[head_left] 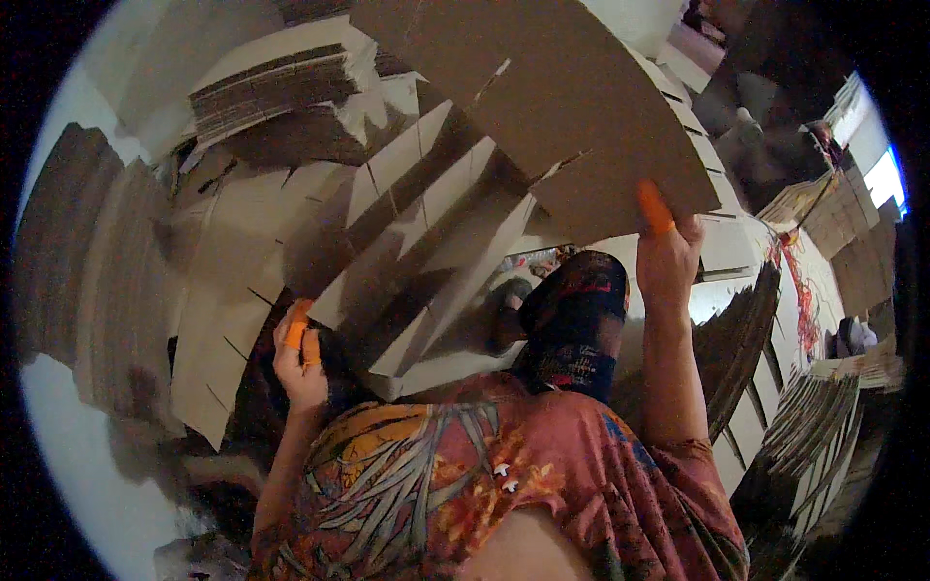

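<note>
My right hand (668, 247) grips the near right corner of a large brown slotted cardboard sheet (581, 107), its thumb in an orange finger cot lying over the face. The sheet is raised and tilted, with slits along its near left edge. My left hand (300, 358), with orange covers on its fingers, is closed at the near left end of a cardboard divider strip (373, 266). Several slotted strips (446, 223) stand roughly parallel between my hands. Whether they join the big sheet is hidden.
Stacks of cardboard stand at far left (102, 281), at the back (276, 92) and at lower right (809, 436). Slotted sheets (218, 320) lie left of the strips. My dark-clad leg (576, 324) is at centre. Red strings (802, 300) hang at right.
</note>
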`<action>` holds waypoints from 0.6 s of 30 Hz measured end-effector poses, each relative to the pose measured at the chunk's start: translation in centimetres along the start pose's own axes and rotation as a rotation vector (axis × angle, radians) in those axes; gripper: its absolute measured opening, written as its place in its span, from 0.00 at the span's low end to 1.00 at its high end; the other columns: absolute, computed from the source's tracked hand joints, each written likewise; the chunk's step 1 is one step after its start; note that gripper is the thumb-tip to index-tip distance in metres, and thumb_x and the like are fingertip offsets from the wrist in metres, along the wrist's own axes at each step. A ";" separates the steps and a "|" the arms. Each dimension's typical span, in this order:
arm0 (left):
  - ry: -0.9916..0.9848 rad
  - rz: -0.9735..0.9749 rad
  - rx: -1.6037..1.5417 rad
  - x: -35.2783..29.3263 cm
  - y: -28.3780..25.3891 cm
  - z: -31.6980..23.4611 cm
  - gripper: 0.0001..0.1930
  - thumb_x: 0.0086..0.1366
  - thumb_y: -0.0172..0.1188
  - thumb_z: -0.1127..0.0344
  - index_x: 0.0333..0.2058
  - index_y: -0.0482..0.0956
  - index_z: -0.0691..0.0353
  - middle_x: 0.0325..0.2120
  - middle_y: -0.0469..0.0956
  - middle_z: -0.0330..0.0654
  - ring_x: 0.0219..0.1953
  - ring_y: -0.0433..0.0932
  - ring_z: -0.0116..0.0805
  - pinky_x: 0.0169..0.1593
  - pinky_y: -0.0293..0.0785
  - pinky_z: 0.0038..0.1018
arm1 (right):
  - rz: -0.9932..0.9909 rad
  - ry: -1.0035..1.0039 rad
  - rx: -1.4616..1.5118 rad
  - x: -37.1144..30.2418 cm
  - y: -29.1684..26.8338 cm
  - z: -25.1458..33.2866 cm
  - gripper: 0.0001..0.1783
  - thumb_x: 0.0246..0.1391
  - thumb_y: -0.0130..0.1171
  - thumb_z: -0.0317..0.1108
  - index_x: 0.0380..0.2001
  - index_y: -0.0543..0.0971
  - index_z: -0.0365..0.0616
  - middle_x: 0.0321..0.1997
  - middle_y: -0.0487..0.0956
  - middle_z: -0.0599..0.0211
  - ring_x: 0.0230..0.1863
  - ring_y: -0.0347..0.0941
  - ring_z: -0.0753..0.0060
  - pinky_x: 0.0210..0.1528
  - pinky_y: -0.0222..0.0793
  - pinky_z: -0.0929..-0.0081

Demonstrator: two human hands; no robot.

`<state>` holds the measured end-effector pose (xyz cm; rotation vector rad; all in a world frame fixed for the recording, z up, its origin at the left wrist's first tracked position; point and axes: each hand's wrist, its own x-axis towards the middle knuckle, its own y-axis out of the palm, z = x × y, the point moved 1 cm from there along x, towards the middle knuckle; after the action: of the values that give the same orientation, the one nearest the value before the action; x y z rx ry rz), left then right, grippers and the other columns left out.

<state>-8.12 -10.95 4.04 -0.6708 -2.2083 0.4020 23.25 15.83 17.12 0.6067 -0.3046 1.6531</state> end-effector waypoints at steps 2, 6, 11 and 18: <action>-0.247 0.032 -0.127 -2.0 0.9 4.2 0.13 0.60 0.50 0.75 0.45 0.72 0.68 0.43 0.74 0.46 0.46 0.71 0.35 0.50 0.64 0.25 | 0.043 -0.121 -0.112 0.6 0.3 -0.9 0.10 0.49 0.59 0.31 0.36 0.79 0.41 0.35 0.78 0.74 0.35 0.69 0.79 0.40 0.64 0.78; -0.280 0.134 -0.087 -1.7 1.8 4.0 0.09 0.59 0.52 0.74 0.39 0.73 0.68 0.34 0.75 0.43 0.36 0.71 0.28 0.41 0.66 0.23 | 0.146 0.023 -0.311 1.0 0.8 -1.6 0.10 0.50 0.57 0.29 0.37 0.78 0.39 0.36 0.78 0.74 0.38 0.69 0.81 0.42 0.63 0.80; -0.252 0.245 -0.072 -1.8 2.1 3.8 0.06 0.59 0.51 0.70 0.29 0.71 0.68 0.24 0.72 0.42 0.26 0.68 0.29 0.32 0.64 0.25 | 0.207 0.091 -0.164 1.2 0.6 -2.4 0.11 0.50 0.56 0.27 0.39 0.77 0.38 0.38 0.78 0.72 0.39 0.69 0.80 0.44 0.63 0.81; -0.135 0.196 -0.096 -1.9 2.4 4.0 0.05 0.57 0.51 0.71 0.26 0.70 0.67 0.20 0.68 0.43 0.24 0.67 0.32 0.31 0.64 0.25 | 0.256 0.156 -0.359 0.6 0.8 -3.8 0.11 0.50 0.57 0.29 0.38 0.78 0.39 0.36 0.78 0.72 0.39 0.70 0.80 0.42 0.65 0.78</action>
<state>-9.28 -10.41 -0.86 -0.9414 -2.3085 0.4547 21.59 18.15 14.38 0.1718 -0.5686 1.8203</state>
